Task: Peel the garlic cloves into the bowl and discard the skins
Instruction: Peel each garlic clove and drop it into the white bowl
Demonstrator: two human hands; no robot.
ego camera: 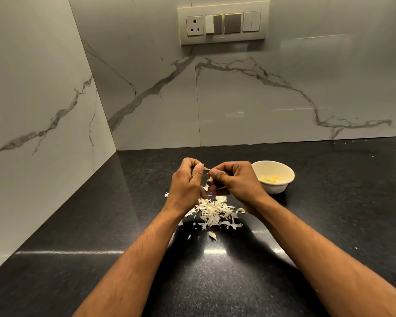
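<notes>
right hand (237,181) pinching garlic clove (210,179), left hand (188,179) apparently pulling skin strip (206,168), bowl (281,187) beside

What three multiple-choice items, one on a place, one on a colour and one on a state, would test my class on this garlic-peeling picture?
1. Where does the bowl stand?
A. beside the right hand, on the counter
B. under the switch panel on a shelf
C. left of the left hand

2. What colour is the counter?
A. white
B. black, speckled
C. wooden brown

3. What state is the task in?
A. no skins removed yet
B. the bowl empty
C. a clove held between both hands, peeled cloves in the bowl

Answers: 1 A, the bowl sits just beyond the right hand's knuckles. 2 B, the surface is dark and flecked. 3 C, both hands pinch at a clove above the pile of skins, and yellowish cloves lie in the bowl.
</notes>
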